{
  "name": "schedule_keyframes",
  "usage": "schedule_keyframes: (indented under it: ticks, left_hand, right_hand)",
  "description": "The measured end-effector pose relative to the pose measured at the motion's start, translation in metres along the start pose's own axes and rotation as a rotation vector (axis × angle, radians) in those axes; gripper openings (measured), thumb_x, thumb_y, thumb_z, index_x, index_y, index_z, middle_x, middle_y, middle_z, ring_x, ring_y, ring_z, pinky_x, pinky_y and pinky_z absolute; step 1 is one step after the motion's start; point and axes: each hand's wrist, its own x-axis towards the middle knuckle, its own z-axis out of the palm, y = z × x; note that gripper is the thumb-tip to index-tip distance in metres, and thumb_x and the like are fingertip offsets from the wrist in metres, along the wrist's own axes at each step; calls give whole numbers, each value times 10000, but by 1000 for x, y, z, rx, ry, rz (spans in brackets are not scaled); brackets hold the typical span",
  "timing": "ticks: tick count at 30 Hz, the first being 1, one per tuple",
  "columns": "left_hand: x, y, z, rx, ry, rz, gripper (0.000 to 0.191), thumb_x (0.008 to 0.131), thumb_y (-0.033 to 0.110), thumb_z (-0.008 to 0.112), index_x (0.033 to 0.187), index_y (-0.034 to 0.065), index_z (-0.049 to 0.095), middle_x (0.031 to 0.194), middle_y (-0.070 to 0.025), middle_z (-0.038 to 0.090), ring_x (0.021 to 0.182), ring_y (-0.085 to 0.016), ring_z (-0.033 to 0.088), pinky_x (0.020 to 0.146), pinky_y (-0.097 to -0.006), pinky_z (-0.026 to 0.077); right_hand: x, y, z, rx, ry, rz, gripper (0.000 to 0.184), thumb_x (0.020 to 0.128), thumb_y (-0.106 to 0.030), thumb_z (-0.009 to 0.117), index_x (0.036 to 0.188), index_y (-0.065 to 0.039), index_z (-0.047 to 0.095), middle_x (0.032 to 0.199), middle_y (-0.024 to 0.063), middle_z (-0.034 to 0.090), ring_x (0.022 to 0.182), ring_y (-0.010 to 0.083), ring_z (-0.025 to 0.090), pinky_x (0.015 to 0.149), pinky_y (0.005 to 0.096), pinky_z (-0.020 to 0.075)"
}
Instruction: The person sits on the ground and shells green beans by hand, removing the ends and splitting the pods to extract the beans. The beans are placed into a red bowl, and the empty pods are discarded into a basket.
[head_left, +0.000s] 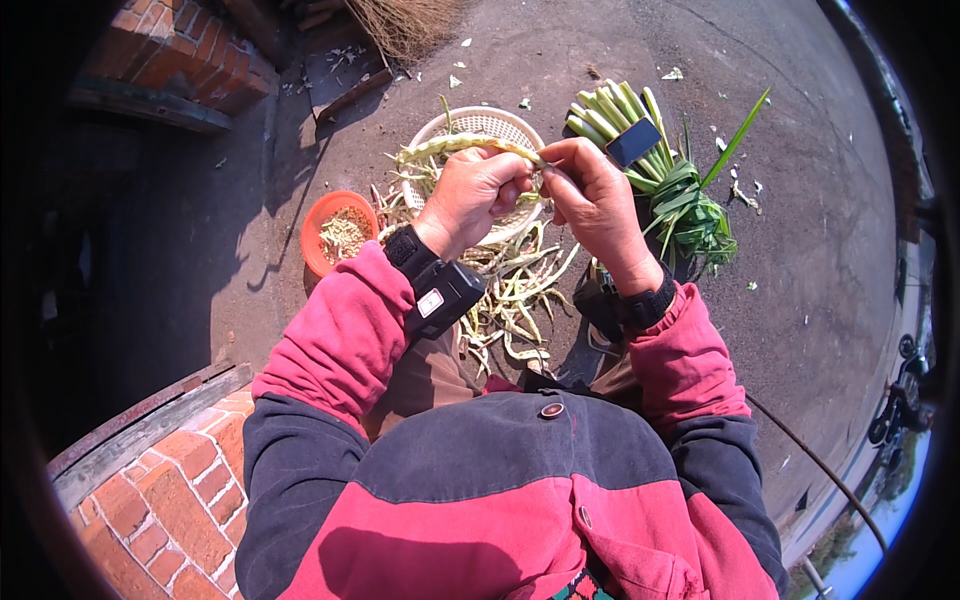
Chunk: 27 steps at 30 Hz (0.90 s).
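Note:
My left hand (476, 191) grips a long pale green bean pod (469, 141) with reddish marks, held over a round white plastic basket (484, 112). The fingertips of my right hand (589, 195) pinch the pod's right end. More pods lie in the basket, partly hidden by my hands. A heap of pale, limp pods (517, 289) is on the ground between the basket and my feet. To the left, an orange plastic bowl (312, 238) holds loose shelled beans (345, 234).
Right of the basket lies a bundle of leafy green stalks (637, 169) with a dark phone-like device (634, 142) on it. A metal dustpan (341, 90) and a twig broom (409, 22) are at the top. Brick walls (172, 495) stand at the left.

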Motion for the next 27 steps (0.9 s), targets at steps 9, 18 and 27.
schedule_keyframes:
  ticks: [9, 18, 27]
  left_hand:
    - [2, -1, -1, -235, -25, -218, 115, 885, 97, 524, 860, 14, 598, 763, -35, 593, 590, -72, 488, 464, -196, 343]
    - [2, 1, -6, -231, 19, -101, 103, 901, 104, 510, 897, 37, 589, 790, -24, 593, 615, -76, 511, 508, -215, 390]
    - [-2, 4, 4, -181, -61, -115, 126, 863, 123, 600, 958, 47, 632, 783, 11, 590, 629, -61, 510, 527, -202, 379]
  right_hand:
    - [0, -5, -5, -217, -25, -246, 107, 870, -19, 570, 974, -34, 590, 751, 41, 596, 686, 117, 602, 595, 275, 483]
    - [3, -4, -10, -106, -123, -98, 260, 864, 8, 575, 1119, -32, 610, 938, 73, 646, 751, 112, 601, 657, 247, 478]
    - [2, -8, -11, 226, -126, 106, 197, 954, -122, 515, 1119, -16, 538, 845, 4, 605, 624, 43, 519, 551, 179, 421]
